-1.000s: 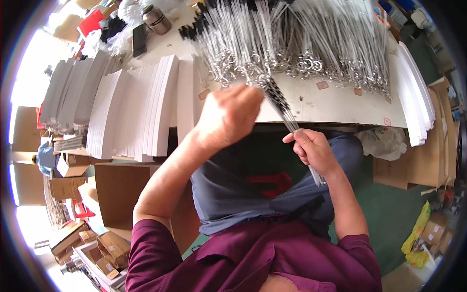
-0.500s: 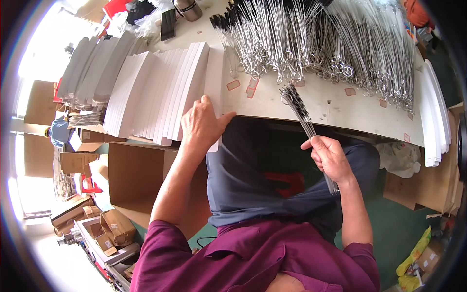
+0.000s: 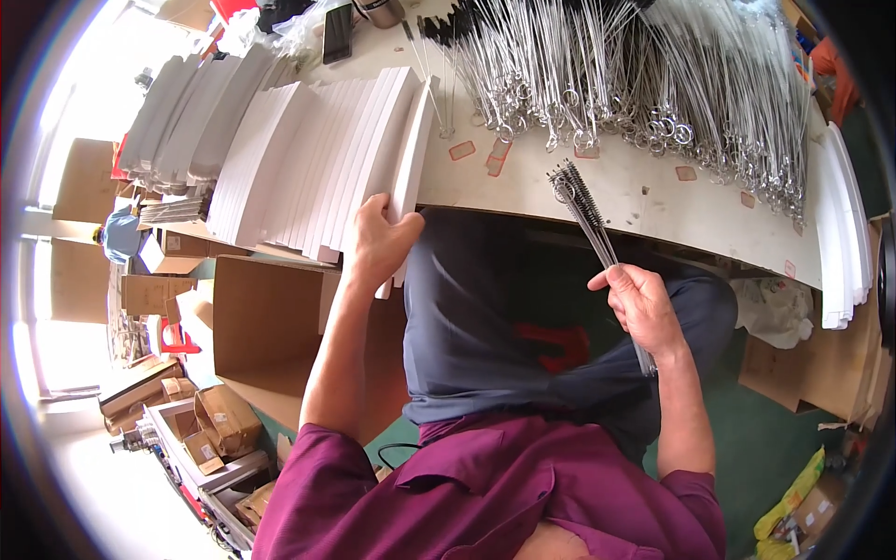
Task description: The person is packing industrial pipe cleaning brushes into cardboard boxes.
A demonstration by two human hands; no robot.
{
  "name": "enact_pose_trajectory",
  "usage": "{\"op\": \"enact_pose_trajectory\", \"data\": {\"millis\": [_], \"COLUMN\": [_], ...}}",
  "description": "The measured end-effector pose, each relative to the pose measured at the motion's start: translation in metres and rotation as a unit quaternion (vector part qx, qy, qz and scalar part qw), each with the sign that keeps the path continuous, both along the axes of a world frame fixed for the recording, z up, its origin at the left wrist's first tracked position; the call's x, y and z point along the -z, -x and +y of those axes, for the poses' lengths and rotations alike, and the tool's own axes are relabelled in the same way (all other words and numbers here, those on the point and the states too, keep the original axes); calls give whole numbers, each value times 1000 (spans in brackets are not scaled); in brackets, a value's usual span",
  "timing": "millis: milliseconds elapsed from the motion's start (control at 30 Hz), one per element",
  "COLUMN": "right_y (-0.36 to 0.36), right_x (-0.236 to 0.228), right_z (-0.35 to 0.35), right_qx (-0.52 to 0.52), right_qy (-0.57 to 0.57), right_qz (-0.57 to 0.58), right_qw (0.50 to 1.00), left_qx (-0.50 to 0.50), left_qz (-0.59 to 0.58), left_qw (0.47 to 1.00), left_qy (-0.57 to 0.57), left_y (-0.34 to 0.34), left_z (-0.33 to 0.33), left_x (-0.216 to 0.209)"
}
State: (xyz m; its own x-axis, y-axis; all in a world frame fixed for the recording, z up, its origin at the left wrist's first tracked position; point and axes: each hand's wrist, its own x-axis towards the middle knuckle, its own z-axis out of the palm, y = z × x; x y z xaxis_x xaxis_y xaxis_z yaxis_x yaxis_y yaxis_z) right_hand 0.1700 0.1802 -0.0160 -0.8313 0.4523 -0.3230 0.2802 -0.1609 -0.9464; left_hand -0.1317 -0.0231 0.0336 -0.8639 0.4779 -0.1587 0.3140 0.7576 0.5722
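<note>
Purple short-slv shirt (image 3: 504,499) w/ 1 flap pkt (image 3: 455,459), dk blue-grey trousers (image 3: 462,345).

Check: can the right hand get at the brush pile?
Probably yes: flat tabletop and small labels lie between the right hand and the brush pile, though that hand grips a brush bundle.

I'm in a workshop, it seems: brushes (image 3: 681,103) massed on my table (image 3: 523,189), rows of white packaging (image 3: 313,168), cartons (image 3: 266,313) either side.

Left hand (image 3: 383,241) gripping a white strip (image 3: 412,149), right hand (image 3: 644,308) holding wire brushes (image 3: 589,215), their exact number unclear
</note>
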Motion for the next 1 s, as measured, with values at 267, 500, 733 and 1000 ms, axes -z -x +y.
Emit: {"op": "enact_pose_trajectory", "data": {"millis": [267,500,733,1000], "right_y": [2,8,7,-10], "right_x": [-3,-7,-8,-30], "right_z": [-2,-10,-16,-27], "right_qx": [-10,-19,-37,-49], "right_qy": [16,13,-10,-24], "right_qz": [4,-2,18,33], "right_qw": [1000,1000,999,998], "left_qx": [-26,-28,94,35], "left_qz": [-258,-383,-434,-366], "left_qw": [947,871,786,760], "left_qy": [-189,-305,-431,-536], "left_y": [-36,-29,-11,-16], "left_z": [-45,-50,13,56], "left_x": [-13,-26,-38,-8]}}
